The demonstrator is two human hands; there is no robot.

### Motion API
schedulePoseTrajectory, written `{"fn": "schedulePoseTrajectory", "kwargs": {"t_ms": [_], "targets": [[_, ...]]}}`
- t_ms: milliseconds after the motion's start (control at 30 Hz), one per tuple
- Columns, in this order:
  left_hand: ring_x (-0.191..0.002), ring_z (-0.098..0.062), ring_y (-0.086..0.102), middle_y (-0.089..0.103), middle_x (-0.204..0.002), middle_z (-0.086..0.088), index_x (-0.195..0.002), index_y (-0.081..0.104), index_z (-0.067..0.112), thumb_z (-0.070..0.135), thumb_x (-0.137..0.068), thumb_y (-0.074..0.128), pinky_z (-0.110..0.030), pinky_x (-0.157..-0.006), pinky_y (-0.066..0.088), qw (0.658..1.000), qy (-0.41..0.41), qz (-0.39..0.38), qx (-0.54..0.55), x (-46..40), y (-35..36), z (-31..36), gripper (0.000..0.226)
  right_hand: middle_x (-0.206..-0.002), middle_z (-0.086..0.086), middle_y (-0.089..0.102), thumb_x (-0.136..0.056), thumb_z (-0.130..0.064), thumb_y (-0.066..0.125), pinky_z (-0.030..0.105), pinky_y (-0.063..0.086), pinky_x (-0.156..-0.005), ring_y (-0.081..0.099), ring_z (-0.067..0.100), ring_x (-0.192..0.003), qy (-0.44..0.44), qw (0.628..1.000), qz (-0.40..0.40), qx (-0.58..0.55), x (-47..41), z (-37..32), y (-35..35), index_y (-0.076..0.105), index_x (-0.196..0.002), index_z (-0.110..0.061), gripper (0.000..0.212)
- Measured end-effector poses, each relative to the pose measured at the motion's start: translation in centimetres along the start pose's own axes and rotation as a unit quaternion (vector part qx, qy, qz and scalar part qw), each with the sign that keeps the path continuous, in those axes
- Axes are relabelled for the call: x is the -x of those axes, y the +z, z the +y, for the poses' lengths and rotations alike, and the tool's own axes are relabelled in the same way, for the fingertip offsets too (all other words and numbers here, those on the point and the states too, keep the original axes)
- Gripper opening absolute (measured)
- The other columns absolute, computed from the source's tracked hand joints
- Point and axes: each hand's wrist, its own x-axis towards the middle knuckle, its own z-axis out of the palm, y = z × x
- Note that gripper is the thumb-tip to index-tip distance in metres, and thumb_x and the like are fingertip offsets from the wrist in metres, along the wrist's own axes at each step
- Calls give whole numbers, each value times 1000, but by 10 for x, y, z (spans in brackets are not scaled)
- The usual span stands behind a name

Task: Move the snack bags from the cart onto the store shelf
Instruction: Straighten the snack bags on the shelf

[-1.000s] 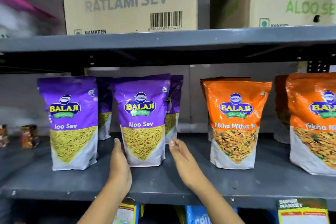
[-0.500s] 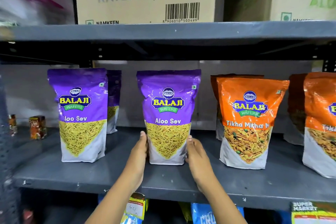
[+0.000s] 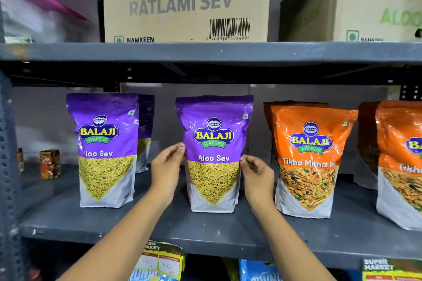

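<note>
A purple Aloo Sev bag (image 3: pixel 213 153) stands upright in the middle of the grey shelf (image 3: pixel 205 232). My left hand (image 3: pixel 167 171) holds its left edge and my right hand (image 3: pixel 257 175) pinches its right edge, both at mid height. Another purple Aloo Sev bag (image 3: pixel 106 150) stands to the left, with a further purple bag (image 3: pixel 145 134) half hidden behind it. An orange Tikha Mitha bag (image 3: pixel 308 159) stands to the right, and a second orange bag (image 3: pixel 402 164) is cut off by the right border. The cart is out of sight.
A Ratlami Sev carton (image 3: pixel 185 2) and another carton (image 3: pixel 356 2) sit on the upper shelf (image 3: pixel 205 52). A small brown carton (image 3: pixel 49 164) stands at the far left of the shelf. Price tags (image 3: pixel 159 260) and packets show on the level below.
Both hands have risen from the bag's base to its mid height and now grip its sides. The view has moved closer to the shelf.
</note>
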Motion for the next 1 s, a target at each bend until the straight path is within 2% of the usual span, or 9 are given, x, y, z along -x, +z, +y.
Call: {"fn": "schedulePoseTrajectory", "kwargs": {"t_ms": [67, 200, 333, 467, 600, 700, 767, 867, 1000], "targets": [[-80, -11, 64, 73, -97, -4, -106, 70, 15, 26, -86, 66, -20, -65, 50, 1000, -6, 1, -4, -3, 2, -1, 24, -78, -11, 69, -93, -5, 64, 2, 48, -61, 62, -17, -60, -16, 1000, 14, -10, -3, 0, 4, 69, -89, -15, 11], [-82, -17, 63, 72, -93, -4, -89, 72, 23, 27, -84, 68, -30, -69, 50, 997, -66, 7, 35, -6, 3, -6, 7, -80, -6, 70, -93, -7, 64, 5, 49, -63, 62, -11, -63, -25, 999, 17, -30, -6, 4, 8, 67, -83, -24, 20], [-82, -21, 63, 71, -97, -10, -86, 70, 18, 22, -83, 69, -37, -80, 49, 989, -114, 14, 89, -13, 2, -1, 5, -75, -4, 67, -95, -4, 59, 6, 47, -60, 60, -5, -62, 24, 997, 28, -69, -13, 1, 9, 64, -76, -21, 26], [-67, -14, 60, 68, -83, -3, -78, 67, 21, 18, -84, 68, -31, -69, 46, 982, -141, 29, 126, -15, 5, -1, 6, -66, -5, 70, -93, -2, 61, 37, 47, -80, 58, 20, -77, 154, 971, 28, -178, -18, 10, 11, 72, -60, -20, 39], [-68, -13, 62, 73, -68, 6, -75, 65, 22, 16, -85, 66, -29, -66, 47, 976, -150, 40, 151, -13, 9, -1, 12, -70, -5, 74, -93, -9, 62, 42, 49, -87, 62, 23, -85, 170, 971, 18, -166, -17, 10, 10, 75, -61, -22, 38], [-87, -19, 66, 75, -98, -3, -84, 68, 21, 13, -86, 62, -37, -85, 52, 985, -117, 54, 118, -12, 12, -2, 10, -94, 7, 76, -95, -13, 61, 51, 54, -98, 70, 30, -99, 149, 982, -2, -116, -12, -1, 1, 73, -79, -22, 23], [-94, -14, 64, 68, -118, -6, -101, 67, 18, 10, -88, 57, -32, -95, 50, 988, -46, 115, 94, -3, 17, -1, 19, -100, 5, 74, -98, -13, 56, 44, 55, -89, 69, 24, -99, 107, 989, -6, -105, -1, -14, -13, 69, -94, -21, 16], [-102, -10, 53, 56, -129, -3, -115, 57, 24, 10, -89, 53, -26, -95, 46, 976, 128, 166, 57, 35, 34, 11, 31, -95, 0, 72, -100, -10, 52, 26, 54, -77, 69, 10, -89, -21, 993, 56, -100, 22, -27, -46, 65, -104, -11, 14], [-92, -11, 56, 62, -115, -4, -114, 59, 19, 11, -88, 54, -15, -78, 44, 979, 197, -2, 56, 98, 75, 8, 27, -92, -2, 62, -101, -4, 48, 7, 50, -70, 62, -9, -79, -103, 967, 210, -102, 24, -30, -104, 59, -98, -18, 18]]}}
